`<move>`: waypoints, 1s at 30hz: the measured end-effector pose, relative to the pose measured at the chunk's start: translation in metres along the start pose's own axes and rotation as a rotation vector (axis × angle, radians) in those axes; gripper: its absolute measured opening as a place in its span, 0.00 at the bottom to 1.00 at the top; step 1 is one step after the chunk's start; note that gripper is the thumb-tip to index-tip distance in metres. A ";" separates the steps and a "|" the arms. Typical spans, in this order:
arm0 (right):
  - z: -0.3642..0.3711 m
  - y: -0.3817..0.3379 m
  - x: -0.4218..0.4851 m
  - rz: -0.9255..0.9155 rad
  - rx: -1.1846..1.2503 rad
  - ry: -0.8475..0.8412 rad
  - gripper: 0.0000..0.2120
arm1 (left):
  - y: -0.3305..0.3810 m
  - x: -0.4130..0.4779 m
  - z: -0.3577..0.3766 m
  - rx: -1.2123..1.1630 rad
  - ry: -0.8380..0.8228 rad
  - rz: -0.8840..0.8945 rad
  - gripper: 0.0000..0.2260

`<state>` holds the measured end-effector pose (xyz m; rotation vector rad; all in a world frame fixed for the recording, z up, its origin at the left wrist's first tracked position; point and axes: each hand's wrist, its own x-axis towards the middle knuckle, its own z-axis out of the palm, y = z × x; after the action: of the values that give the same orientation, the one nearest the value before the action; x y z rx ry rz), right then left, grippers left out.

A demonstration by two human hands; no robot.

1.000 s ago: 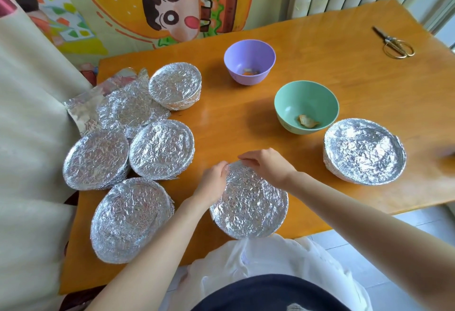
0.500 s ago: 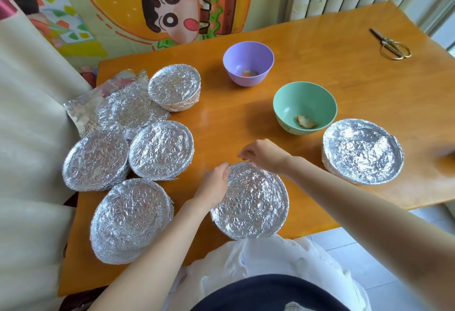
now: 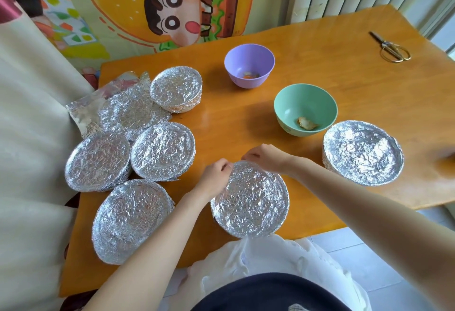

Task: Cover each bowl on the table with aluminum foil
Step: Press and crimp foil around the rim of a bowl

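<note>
Neighbours round the near bowl (image 3: 250, 199)

Scissors (image 3: 391, 47) lie at the upper right of the tabletop (image 3: 369, 101), well apart from the hands, tips toward the upper left. A purple bowl (image 3: 235, 75) and a green bowl (image 3: 285, 107) stand uncovered at upper centre, each with a food scrap inside; nothing lies between them and the hands. Four covered bowls (image 3: 162, 150) cluster at the left beside crumpled loose foil (image 3: 128, 113), and a fifth covered bowl (image 3: 363, 151) sits at the right. The near bowl, foil over its top, stands at lower centre by the near tabletop edge, upright, mouth up; being round, it has no long axis. The left hand (image 3: 215, 177) has its grip pinched on the foil at the upper-left rim; the right hand (image 3: 268, 159) curls its grip over the foil at the far rim
</note>
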<state>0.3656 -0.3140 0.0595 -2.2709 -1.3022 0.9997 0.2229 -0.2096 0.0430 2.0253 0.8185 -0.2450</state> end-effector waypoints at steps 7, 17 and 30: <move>0.011 0.004 -0.010 0.033 0.023 0.064 0.14 | 0.001 0.003 0.009 -0.013 0.026 0.087 0.12; 0.013 0.004 -0.017 0.104 0.284 0.133 0.10 | -0.004 -0.002 0.011 0.052 0.097 0.127 0.12; 0.007 0.003 -0.012 -0.009 0.146 0.152 0.09 | -0.008 -0.003 0.013 0.049 0.147 0.136 0.13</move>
<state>0.3584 -0.3263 0.0575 -2.1816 -1.1378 0.8698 0.2180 -0.2189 0.0315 2.1547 0.7673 -0.0399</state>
